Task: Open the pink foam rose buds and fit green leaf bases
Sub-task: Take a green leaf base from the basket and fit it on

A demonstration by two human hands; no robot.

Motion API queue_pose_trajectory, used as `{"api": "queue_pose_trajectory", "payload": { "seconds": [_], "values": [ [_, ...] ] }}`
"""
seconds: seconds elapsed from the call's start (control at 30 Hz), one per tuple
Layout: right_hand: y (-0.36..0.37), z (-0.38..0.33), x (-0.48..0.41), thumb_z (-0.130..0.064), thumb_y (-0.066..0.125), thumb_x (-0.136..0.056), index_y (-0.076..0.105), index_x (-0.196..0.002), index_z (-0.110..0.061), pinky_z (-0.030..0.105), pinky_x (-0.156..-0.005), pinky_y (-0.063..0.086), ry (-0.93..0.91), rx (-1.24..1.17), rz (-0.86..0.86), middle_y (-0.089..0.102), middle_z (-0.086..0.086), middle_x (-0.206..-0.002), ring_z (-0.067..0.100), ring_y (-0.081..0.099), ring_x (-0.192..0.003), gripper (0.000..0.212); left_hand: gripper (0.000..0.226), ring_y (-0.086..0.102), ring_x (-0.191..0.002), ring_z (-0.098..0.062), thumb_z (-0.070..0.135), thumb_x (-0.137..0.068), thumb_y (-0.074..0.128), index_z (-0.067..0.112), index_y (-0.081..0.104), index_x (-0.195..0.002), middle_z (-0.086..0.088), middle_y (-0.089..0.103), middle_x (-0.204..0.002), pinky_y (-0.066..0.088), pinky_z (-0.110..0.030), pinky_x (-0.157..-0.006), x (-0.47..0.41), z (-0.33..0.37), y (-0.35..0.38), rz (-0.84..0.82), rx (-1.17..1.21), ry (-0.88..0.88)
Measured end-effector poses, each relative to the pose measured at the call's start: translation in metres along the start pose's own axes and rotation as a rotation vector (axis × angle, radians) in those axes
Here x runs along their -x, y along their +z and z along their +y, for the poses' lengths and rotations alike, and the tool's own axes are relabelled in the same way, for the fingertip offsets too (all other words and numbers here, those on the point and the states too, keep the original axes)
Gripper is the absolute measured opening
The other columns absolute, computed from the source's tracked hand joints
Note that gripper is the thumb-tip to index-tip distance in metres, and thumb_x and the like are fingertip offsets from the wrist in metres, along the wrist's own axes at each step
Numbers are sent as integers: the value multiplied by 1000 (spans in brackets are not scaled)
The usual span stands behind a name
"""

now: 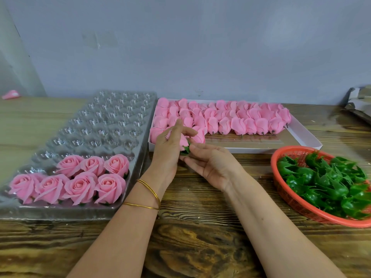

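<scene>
Over the grainy wooden tabletop (200, 227), the left hand (170, 145) grips a pink foam rose bud (183, 142) while the right hand (208, 163) pinches a green plastic leaf base (186, 149) against its underside: fitting seems underway, needing a square push next.

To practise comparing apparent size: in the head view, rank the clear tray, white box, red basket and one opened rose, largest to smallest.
1. clear tray, though nearer the camera
2. white box
3. red basket, cut off by the frame, so unsure
4. opened rose, clearly smallest
</scene>
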State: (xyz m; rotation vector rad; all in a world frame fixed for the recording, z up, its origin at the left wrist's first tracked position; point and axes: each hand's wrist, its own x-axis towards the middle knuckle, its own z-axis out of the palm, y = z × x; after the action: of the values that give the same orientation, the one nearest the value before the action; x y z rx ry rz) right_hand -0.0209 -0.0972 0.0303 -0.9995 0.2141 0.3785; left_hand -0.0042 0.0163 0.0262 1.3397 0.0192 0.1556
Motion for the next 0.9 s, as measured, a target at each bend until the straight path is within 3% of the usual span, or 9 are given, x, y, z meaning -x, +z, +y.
{"api": "queue_pose_trajectory", "payload": {
  "seconds": [0.23,0.6,0.9],
  "values": [
    [0,1,2,3,63,-88,68,-85,5,23,-62,60,-7,-19,13,69,15,-67,25,72,-66,7,47,62,-71,-13,39,-98,51,20,71,-59,-1,68,-69,48,-27,-65,-1,0,0,-18,56,-37],
    [1,2,-1,16,55,-88,62,-107,18,26,-63,61,-15,-92,24,69,23,-95,30,69,-87,21,46,62,-62,-11,31,-99,52,14,69,-59,-2,65,-62,50,-21,-58,-2,-2,3,20,97,-8],
    [1,2,0,18,59,-84,62,-106,19,26,-65,61,-43,-74,67,69,23,-93,27,70,-79,22,47,62,-62,-11,33,-99,51,19,70,-58,-1,65,-64,50,-20,-57,-2,-3,1,9,51,3]
  ]
}}
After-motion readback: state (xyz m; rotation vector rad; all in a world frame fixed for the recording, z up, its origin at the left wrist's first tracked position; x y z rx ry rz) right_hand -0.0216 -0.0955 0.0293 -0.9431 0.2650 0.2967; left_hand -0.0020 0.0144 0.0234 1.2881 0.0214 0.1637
